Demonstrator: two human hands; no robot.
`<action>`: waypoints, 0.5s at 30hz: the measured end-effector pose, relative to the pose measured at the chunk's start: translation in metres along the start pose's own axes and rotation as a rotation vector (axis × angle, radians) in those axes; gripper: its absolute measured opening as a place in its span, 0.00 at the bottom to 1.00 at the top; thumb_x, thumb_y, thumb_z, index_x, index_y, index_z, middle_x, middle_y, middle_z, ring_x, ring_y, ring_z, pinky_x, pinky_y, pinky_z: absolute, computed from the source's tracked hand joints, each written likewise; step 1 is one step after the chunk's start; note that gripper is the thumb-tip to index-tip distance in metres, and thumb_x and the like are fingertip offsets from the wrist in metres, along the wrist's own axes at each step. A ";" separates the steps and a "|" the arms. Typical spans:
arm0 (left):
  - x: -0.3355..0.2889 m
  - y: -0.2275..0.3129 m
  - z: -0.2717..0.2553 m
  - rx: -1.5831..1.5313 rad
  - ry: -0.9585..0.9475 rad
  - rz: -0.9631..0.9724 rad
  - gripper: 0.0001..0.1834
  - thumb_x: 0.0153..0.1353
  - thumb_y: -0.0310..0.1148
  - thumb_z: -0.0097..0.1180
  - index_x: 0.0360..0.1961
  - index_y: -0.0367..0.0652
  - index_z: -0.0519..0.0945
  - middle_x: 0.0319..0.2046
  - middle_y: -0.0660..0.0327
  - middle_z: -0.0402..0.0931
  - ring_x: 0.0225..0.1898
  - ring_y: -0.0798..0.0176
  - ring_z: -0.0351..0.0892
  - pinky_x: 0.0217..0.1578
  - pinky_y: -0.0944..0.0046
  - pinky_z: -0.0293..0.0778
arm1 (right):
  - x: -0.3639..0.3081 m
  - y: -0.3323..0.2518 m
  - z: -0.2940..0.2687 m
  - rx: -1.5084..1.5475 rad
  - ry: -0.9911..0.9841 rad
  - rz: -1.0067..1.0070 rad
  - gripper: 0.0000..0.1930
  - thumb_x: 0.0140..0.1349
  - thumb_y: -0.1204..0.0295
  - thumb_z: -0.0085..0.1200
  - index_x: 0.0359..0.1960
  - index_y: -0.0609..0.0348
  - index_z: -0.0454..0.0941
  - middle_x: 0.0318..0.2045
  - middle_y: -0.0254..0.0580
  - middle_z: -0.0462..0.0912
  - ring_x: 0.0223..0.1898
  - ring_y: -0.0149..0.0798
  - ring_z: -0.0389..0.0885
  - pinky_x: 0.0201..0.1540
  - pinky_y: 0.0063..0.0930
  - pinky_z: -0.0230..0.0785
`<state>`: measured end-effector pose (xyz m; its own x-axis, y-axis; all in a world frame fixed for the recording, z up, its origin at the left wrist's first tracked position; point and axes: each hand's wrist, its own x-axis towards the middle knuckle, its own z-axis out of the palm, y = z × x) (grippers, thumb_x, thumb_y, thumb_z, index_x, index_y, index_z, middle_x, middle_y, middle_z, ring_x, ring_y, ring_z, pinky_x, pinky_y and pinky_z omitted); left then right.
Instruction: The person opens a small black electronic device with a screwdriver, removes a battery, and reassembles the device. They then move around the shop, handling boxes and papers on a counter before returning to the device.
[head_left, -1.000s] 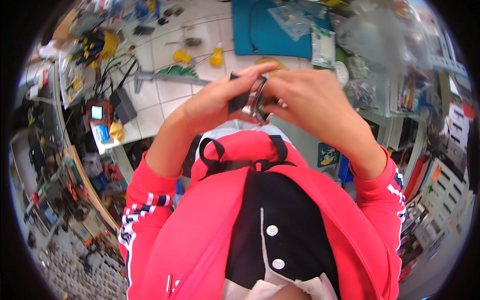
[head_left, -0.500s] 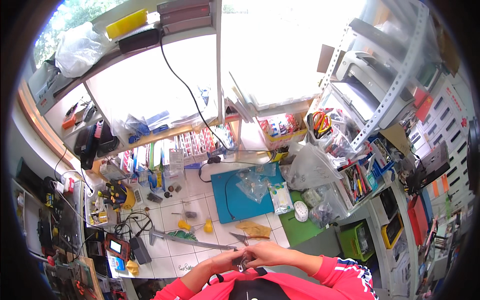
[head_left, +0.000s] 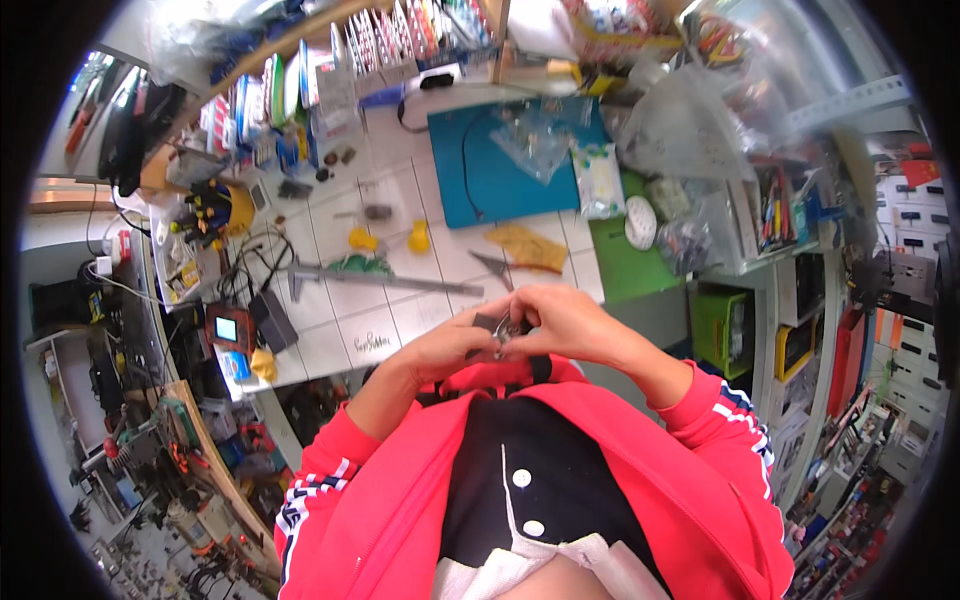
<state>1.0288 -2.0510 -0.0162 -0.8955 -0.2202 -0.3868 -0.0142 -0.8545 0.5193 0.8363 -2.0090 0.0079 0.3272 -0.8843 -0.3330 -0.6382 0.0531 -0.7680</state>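
Note:
Close to my body, at the table's front edge, my left hand (head_left: 448, 343) and my right hand (head_left: 568, 322) meet with bent fingers. Between them they hold a small dark and silvery metal piece (head_left: 503, 330); the fingers cover much of it, and its kind is not clear. Just beyond my hands lies a long grey vernier caliper (head_left: 400, 281), stretched across the white tiles. Pliers (head_left: 493, 266) rest beside its right end, by a crumpled tan cloth (head_left: 528, 248).
A blue mat (head_left: 450, 180) carries a cable and clear plastic bags. Two yellow pieces (head_left: 418, 237) and a green net-like bundle (head_left: 362, 264) lie beyond the caliper. To the left are a small screen device (head_left: 228, 328) and a black box (head_left: 273, 320); a green mat (head_left: 635, 270) is at right.
The view has tilted down toward my body, so the table and hands appear higher. My hands stay together on the metal piece, with the right fingers now more curled around it.

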 end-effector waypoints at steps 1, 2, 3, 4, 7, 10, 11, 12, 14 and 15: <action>-0.001 0.002 0.003 0.058 0.072 -0.076 0.33 0.48 0.18 0.43 0.61 0.40 0.59 0.42 0.67 0.67 0.33 0.76 0.67 0.32 0.76 0.66 | 0.000 0.000 0.001 0.017 0.056 -0.043 0.16 0.41 0.65 0.65 0.24 0.60 0.71 0.17 0.39 0.70 0.21 0.39 0.69 0.23 0.31 0.61; -0.002 0.003 0.006 0.071 0.067 -0.079 0.33 0.49 0.18 0.44 0.61 0.41 0.59 0.42 0.68 0.66 0.32 0.77 0.66 0.30 0.77 0.65 | -0.001 0.000 0.001 0.032 0.114 -0.087 0.16 0.41 0.64 0.65 0.24 0.61 0.71 0.18 0.40 0.71 0.21 0.40 0.70 0.24 0.32 0.62; -0.002 0.004 0.009 0.073 0.113 -0.119 0.33 0.50 0.19 0.45 0.61 0.41 0.59 0.41 0.68 0.66 0.32 0.78 0.65 0.30 0.77 0.64 | -0.001 -0.001 0.001 0.044 0.061 -0.038 0.15 0.42 0.64 0.63 0.23 0.60 0.71 0.19 0.42 0.72 0.24 0.43 0.71 0.26 0.34 0.63; -0.001 0.006 0.012 0.023 0.097 -0.078 0.32 0.52 0.19 0.45 0.61 0.42 0.59 0.41 0.68 0.65 0.32 0.78 0.64 0.29 0.78 0.62 | -0.001 -0.001 0.000 0.047 0.013 0.005 0.14 0.43 0.64 0.62 0.22 0.60 0.71 0.21 0.44 0.74 0.27 0.46 0.73 0.28 0.36 0.65; 0.002 0.009 0.015 0.053 0.095 -0.093 0.31 0.53 0.20 0.47 0.60 0.39 0.60 0.43 0.66 0.66 0.37 0.75 0.67 0.36 0.75 0.65 | -0.001 -0.006 -0.005 0.018 -0.031 0.047 0.12 0.44 0.65 0.59 0.22 0.60 0.71 0.23 0.45 0.75 0.29 0.49 0.75 0.29 0.37 0.66; 0.005 0.011 0.014 0.100 0.067 -0.092 0.30 0.52 0.19 0.45 0.60 0.37 0.60 0.44 0.64 0.67 0.40 0.74 0.68 0.41 0.73 0.66 | -0.003 -0.012 -0.009 0.015 0.003 0.071 0.11 0.43 0.67 0.57 0.21 0.61 0.70 0.22 0.45 0.75 0.27 0.49 0.75 0.29 0.37 0.67; 0.005 0.012 0.013 0.123 0.073 -0.098 0.30 0.52 0.18 0.45 0.59 0.37 0.60 0.44 0.64 0.67 0.40 0.74 0.68 0.41 0.74 0.65 | -0.004 -0.013 -0.009 0.019 0.021 0.084 0.11 0.43 0.67 0.57 0.21 0.61 0.70 0.21 0.45 0.75 0.26 0.49 0.75 0.29 0.37 0.67; 0.006 0.013 0.012 0.146 0.080 -0.104 0.30 0.52 0.18 0.44 0.59 0.37 0.60 0.44 0.64 0.67 0.40 0.74 0.68 0.40 0.74 0.65 | -0.003 -0.014 -0.010 0.027 0.038 0.075 0.11 0.43 0.68 0.57 0.21 0.61 0.70 0.21 0.45 0.75 0.26 0.48 0.75 0.28 0.37 0.67; 0.006 0.013 0.012 0.142 0.089 -0.089 0.29 0.51 0.18 0.44 0.58 0.37 0.62 0.44 0.65 0.68 0.40 0.74 0.68 0.40 0.74 0.65 | -0.003 -0.013 -0.010 0.042 0.074 0.053 0.11 0.42 0.68 0.57 0.21 0.62 0.70 0.19 0.44 0.75 0.24 0.47 0.74 0.27 0.36 0.67; 0.007 0.013 0.013 0.126 0.096 -0.078 0.28 0.51 0.17 0.44 0.57 0.36 0.62 0.43 0.65 0.68 0.40 0.74 0.68 0.40 0.74 0.65 | -0.002 -0.012 -0.010 0.066 0.078 0.050 0.11 0.42 0.68 0.57 0.21 0.62 0.71 0.19 0.44 0.74 0.24 0.46 0.74 0.27 0.36 0.66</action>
<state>1.0163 -2.0575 -0.0021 -0.8430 -0.2047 -0.4975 -0.1431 -0.8062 0.5741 0.8361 -2.0130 0.0231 0.2393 -0.9131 -0.3301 -0.6040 0.1262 -0.7869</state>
